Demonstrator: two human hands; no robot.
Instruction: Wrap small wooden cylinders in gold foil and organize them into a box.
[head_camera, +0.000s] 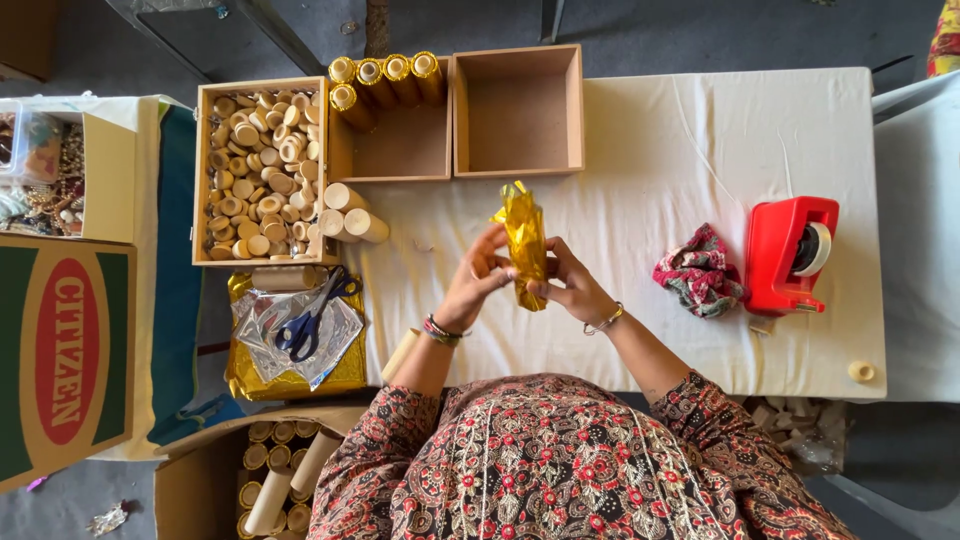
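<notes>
Gold foil roll (524, 243) sits upright between both hands above the white counter (700, 130), roughly level with the red tape dispenser (790, 255) and well to that dispenser's left. From my seat I read the left hand (478, 280) as clenched on the roll's left side and the right hand (570, 287) as pinching its lower right edge, so each grip is grasping the foil. Its top end flares out loose and crinkled, and I judge that the likeliest fault: thin foil could tear or spring open if the fingers slacken before that end is twisted or taped. The dispenser is out of easy reach, with a crumpled patterned cloth (699, 270) just to its left, so freeing 1 hand to fetch tape might let the wrap unwind. Further left of the dispenser, 2 bare tubes (352, 212) lie near the counter edge beside a wooden tray of caps (258, 172); a stray elbow could roll them off onto the scissors (312, 315) below.
</notes>
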